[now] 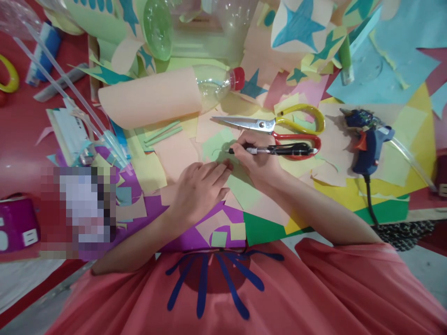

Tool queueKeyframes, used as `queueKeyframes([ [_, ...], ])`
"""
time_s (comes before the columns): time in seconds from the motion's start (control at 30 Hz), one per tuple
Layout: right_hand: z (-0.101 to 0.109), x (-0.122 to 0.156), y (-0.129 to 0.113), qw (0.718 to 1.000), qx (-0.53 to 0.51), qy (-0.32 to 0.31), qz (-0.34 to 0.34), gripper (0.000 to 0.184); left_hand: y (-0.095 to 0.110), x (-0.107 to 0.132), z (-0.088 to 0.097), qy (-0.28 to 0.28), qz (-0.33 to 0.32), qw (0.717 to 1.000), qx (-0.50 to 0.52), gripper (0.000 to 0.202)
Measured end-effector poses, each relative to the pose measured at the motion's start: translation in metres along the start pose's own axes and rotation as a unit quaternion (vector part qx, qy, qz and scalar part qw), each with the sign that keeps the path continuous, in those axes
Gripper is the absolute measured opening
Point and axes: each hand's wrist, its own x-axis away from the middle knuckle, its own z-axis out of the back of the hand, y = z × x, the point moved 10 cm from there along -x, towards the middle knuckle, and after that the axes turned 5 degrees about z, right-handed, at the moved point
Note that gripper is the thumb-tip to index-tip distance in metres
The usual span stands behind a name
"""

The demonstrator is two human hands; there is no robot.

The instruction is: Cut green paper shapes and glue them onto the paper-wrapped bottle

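Note:
My right hand (pixel 256 160) is closed round a black pen (pixel 279 150) whose tip rests on a pale green paper piece (pixel 217 146) in the middle of the table. My left hand (pixel 199 188) lies flat beside it, fingers together and stretched out, pressing the paper down near the pen tip. A thin drawn line shows on the green paper left of the tip.
Scissors (pixel 279 125) with yellow and red handles lie just behind my right hand. A blue glue gun (pixel 368 139) lies to the right, cord trailing off the edge. A plastic bottle (pixel 164 95) wrapped in peach paper lies behind. Coloured paper scraps and blue stars cover the table.

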Motion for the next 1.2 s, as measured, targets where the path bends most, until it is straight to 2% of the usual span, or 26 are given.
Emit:
queueKeyframes([
  [0.17,0.0006,-0.0019,0.0032,1.000,0.027,-0.001,-0.001,0.024,-0.0013,-0.0001,-0.0028,-0.012,0.004,1.000,0.003,0.030],
  [0.3,-0.0037,-0.0017,0.0062,1.000,0.011,-0.022,-0.015,0.024,-0.0030,0.0001,-0.0068,-0.036,0.013,0.999,0.004,0.031],
  [0.53,-0.0002,0.0003,0.0049,1.000,-0.010,-0.009,0.006,0.029,-0.0036,0.0004,-0.0088,-0.048,0.017,0.999,0.011,0.033],
  [0.8,-0.0036,-0.0013,0.0055,0.999,-0.003,-0.029,-0.014,0.030,-0.0015,0.0003,-0.0049,-0.020,0.006,1.000,-0.009,0.031],
  [0.97,-0.0011,-0.0007,0.0049,1.000,-0.014,-0.014,0.000,0.031,-0.0023,0.0000,-0.0057,-0.026,0.008,1.000,-0.002,0.031],
  [1.2,-0.0029,-0.0006,0.0064,1.000,-0.003,-0.025,0.003,0.030,-0.0029,0.0000,-0.0047,-0.029,0.009,0.999,0.010,0.031],
])
